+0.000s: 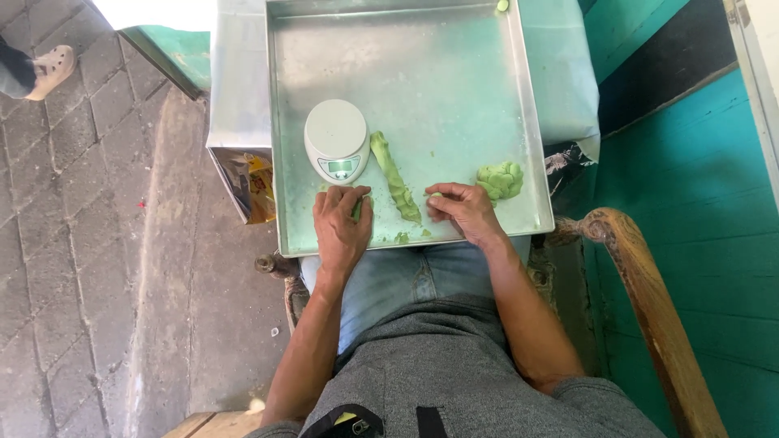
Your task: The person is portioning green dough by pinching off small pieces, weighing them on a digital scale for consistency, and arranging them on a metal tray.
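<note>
— So, from the head camera: what's in hand?

— Portioning green dough, I'd judge. A metal tray [454, 81] lies across the person's lap and onto a cloth-covered tabletop [239, 81]. On it stand a round scale [337, 139], a long roll [395, 178] of dough and a knobbly lump [501, 180] at the right.

— And the left hand [341, 231]?

— Palm down at the tray's near edge, just below the scale. Its fingers [350, 195] curl closed over a piece [357, 209] of dough, most of it hidden beneath them.

— The right hand [461, 209]?

— Just right of the roll's near end, between roll and lump. The fingers are bent, their tips touching a small bit [436, 195]. Whether they pinch it or only rest on it, I cannot tell.

— How do the roll and the hands sit?

— The roll runs between them, touching neither that I can see; the scale's pan is bare.

— What would a further move call for?

— A soft grip, I'd say: the dough looks easy to squash.
</note>
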